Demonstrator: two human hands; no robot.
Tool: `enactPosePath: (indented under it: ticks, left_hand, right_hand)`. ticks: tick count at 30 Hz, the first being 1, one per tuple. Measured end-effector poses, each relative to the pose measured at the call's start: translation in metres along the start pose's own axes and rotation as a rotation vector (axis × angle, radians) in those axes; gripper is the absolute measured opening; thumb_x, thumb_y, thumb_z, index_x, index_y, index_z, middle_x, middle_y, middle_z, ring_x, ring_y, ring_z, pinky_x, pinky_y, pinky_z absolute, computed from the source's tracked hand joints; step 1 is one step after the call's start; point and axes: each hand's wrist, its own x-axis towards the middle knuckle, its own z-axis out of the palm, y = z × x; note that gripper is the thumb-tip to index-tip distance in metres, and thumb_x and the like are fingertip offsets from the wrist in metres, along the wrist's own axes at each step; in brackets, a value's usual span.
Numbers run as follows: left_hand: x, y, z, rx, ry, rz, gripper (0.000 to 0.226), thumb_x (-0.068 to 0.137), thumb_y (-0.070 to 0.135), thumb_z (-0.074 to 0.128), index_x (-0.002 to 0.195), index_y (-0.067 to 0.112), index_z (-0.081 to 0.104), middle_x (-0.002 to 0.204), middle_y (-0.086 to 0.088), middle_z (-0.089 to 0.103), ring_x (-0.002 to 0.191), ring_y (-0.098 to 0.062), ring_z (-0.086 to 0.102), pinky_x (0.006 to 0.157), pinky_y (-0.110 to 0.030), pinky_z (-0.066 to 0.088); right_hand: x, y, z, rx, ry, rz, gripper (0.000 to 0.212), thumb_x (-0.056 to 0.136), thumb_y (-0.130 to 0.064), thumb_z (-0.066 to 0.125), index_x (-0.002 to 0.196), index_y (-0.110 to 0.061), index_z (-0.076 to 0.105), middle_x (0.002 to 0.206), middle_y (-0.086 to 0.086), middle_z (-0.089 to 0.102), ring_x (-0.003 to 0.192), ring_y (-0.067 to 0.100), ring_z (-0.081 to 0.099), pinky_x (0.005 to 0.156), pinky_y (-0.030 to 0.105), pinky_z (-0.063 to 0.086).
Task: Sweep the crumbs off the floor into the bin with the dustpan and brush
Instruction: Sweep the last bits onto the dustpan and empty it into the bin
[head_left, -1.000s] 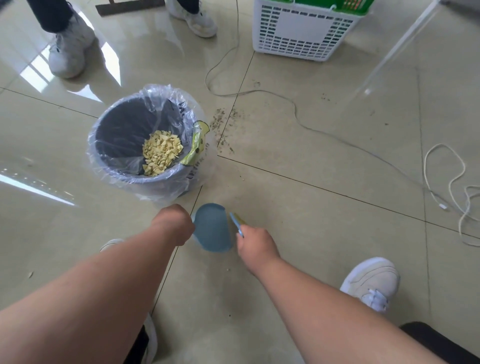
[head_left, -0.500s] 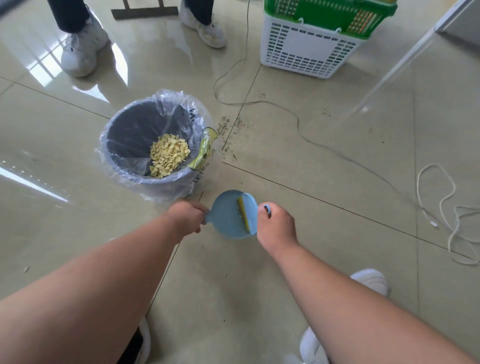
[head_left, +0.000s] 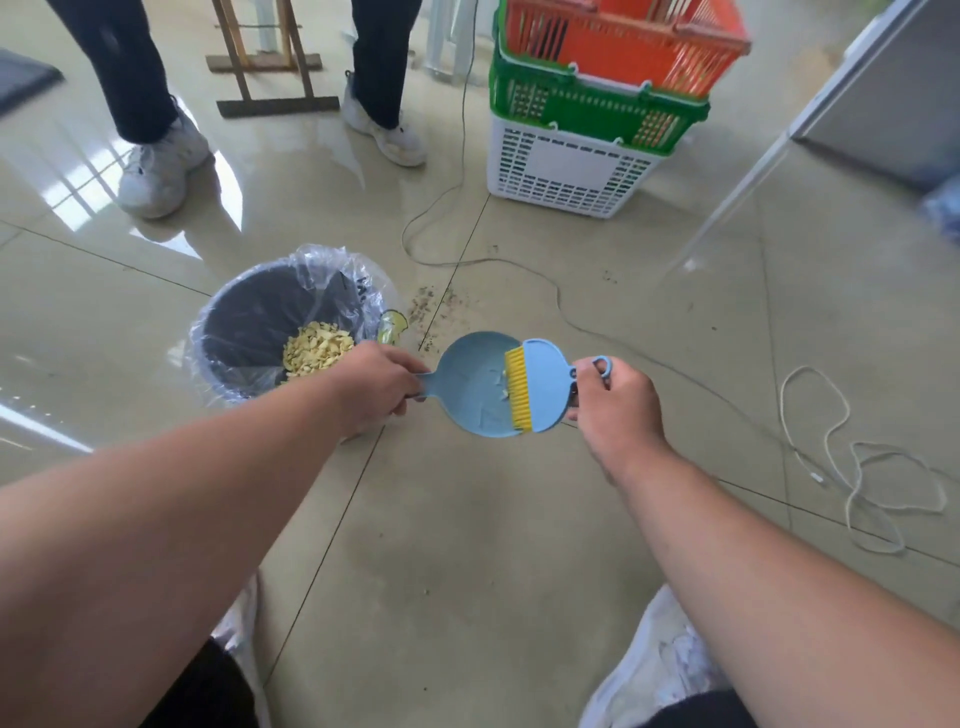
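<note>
Glossy tile floor (head_left: 467, 519). Left hand (head_left: 376, 387) grips dustpan (head_left: 475, 387) handle, pan level, just right of bin (head_left: 275, 332). Right hand (head_left: 615, 402) pinches brush (head_left: 540, 384), bristles on pan. Bin nearer left hand; few crumbs (head_left: 501, 387) aboard.

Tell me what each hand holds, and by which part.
Left hand grips the round blue plastic dustpan by its handle; right hand holds the blue yellow-bristled brush by its looped handle.

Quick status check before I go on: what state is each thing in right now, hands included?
Left hand: grips the dustpan handle.
Right hand: holds the brush by its handle.
Dustpan: held off the floor beside the bin, a few crumbs inside.
Brush: bristles resting in the dustpan.
Bin: upright, bag-lined, yellow crumbs inside.
Floor: dark specks remain by the bin.
</note>
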Motion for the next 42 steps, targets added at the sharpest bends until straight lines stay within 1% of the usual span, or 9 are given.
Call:
enactPosePath:
  ticks: [3, 8, 13, 20, 23, 25, 30, 37, 42]
  left_hand:
    - [0.002, 0.029, -0.041, 0.015, 0.035, 0.065, 0.02, 0.084, 0.009, 0.073, 0.081, 0.024, 0.084, 0.084, -0.019, 0.077, 0.064, -0.023, 0.056, 0.067, -0.038, 0.056]
    - [-0.002, 0.065, -0.111, 0.115, 0.171, 0.139, 0.02, 0.091, 0.005, 0.073, 0.093, 0.022, 0.083, 0.06, -0.003, 0.07, 0.043, -0.009, 0.053, 0.044, -0.02, 0.048]
    - [-0.008, 0.058, -0.182, 0.199, 0.271, 0.149, 0.014, 0.09, 0.014, 0.077, 0.091, 0.027, 0.083, 0.084, -0.015, 0.077, 0.063, -0.02, 0.06, 0.061, -0.03, 0.054]
    - [-0.011, 0.002, -0.212, 0.26, 0.431, 0.262, 0.006, 0.093, 0.017, 0.077, 0.094, 0.021, 0.081, 0.047, 0.011, 0.059, 0.048, -0.01, 0.049, 0.039, -0.013, 0.038]
    - [-0.009, -0.02, -0.218, 0.344, 0.476, 0.297, 0.012, 0.094, 0.014, 0.073, 0.097, 0.021, 0.082, 0.059, 0.02, 0.067, 0.057, -0.001, 0.059, 0.059, -0.017, 0.048]
    - [-0.011, -0.029, -0.222, 0.524, 0.509, 0.389, 0.024, 0.094, 0.011, 0.066, 0.103, 0.025, 0.083, 0.084, 0.014, 0.074, 0.081, -0.013, 0.066, 0.079, -0.029, 0.054]
    - [-0.012, -0.032, -0.22, 0.738, 0.57, 0.669, 0.034, 0.092, -0.003, 0.063, 0.11, 0.018, 0.083, 0.091, 0.001, 0.074, 0.079, -0.03, 0.067, 0.072, -0.042, 0.059]
    - [-0.011, -0.017, -0.211, 0.507, 0.618, 0.519, 0.027, 0.094, 0.008, 0.063, 0.109, 0.018, 0.083, 0.094, 0.004, 0.076, 0.085, -0.016, 0.063, 0.086, -0.028, 0.051]
    - [-0.014, -0.011, -0.208, 0.607, 0.526, 0.562, 0.022, 0.095, 0.01, 0.068, 0.109, 0.019, 0.083, 0.1, 0.001, 0.079, 0.085, -0.016, 0.065, 0.089, -0.033, 0.056]
  right_hand:
    - [0.004, -0.038, 0.004, 0.092, 0.012, -0.029, 0.023, 0.092, -0.034, 0.052, 0.082, -0.021, 0.069, 0.078, 0.003, 0.076, 0.077, 0.026, 0.077, 0.075, 0.051, 0.065]
    - [0.012, -0.096, 0.032, 0.213, -0.003, -0.061, 0.021, 0.098, -0.024, 0.052, 0.09, -0.019, 0.071, 0.084, 0.005, 0.078, 0.071, 0.018, 0.078, 0.07, 0.038, 0.066]
    - [0.006, -0.129, 0.086, 0.362, -0.121, -0.027, 0.022, 0.101, -0.024, 0.052, 0.094, -0.015, 0.071, 0.087, 0.01, 0.079, 0.077, 0.021, 0.079, 0.074, 0.039, 0.065]
    - [-0.013, -0.134, 0.15, 0.303, -0.289, -0.027, 0.024, 0.102, -0.031, 0.052, 0.092, -0.023, 0.072, 0.089, 0.006, 0.08, 0.08, 0.019, 0.079, 0.082, 0.046, 0.065]
    - [-0.016, -0.127, 0.16, 0.04, -0.252, -0.162, 0.028, 0.095, -0.041, 0.05, 0.088, -0.032, 0.075, 0.082, 0.001, 0.078, 0.083, 0.024, 0.076, 0.082, 0.046, 0.062]
    - [-0.018, -0.122, 0.159, -0.142, -0.24, -0.206, 0.033, 0.099, -0.039, 0.048, 0.095, -0.019, 0.073, 0.083, 0.005, 0.075, 0.086, 0.03, 0.07, 0.077, 0.041, 0.059]
    - [-0.019, -0.107, 0.155, -0.074, -0.251, -0.163, 0.033, 0.088, -0.052, 0.046, 0.092, -0.027, 0.068, 0.076, 0.001, 0.075, 0.078, 0.028, 0.075, 0.076, 0.049, 0.064]
    - [-0.032, -0.127, 0.152, 0.435, -0.337, 0.021, 0.022, 0.107, -0.024, 0.052, 0.104, -0.015, 0.072, 0.089, 0.011, 0.079, 0.074, 0.019, 0.077, 0.072, 0.033, 0.066]
    - [-0.026, -0.118, 0.141, 0.226, -0.191, -0.069, 0.023, 0.104, -0.032, 0.052, 0.099, -0.022, 0.072, 0.082, -0.001, 0.079, 0.068, 0.012, 0.077, 0.08, 0.042, 0.065]
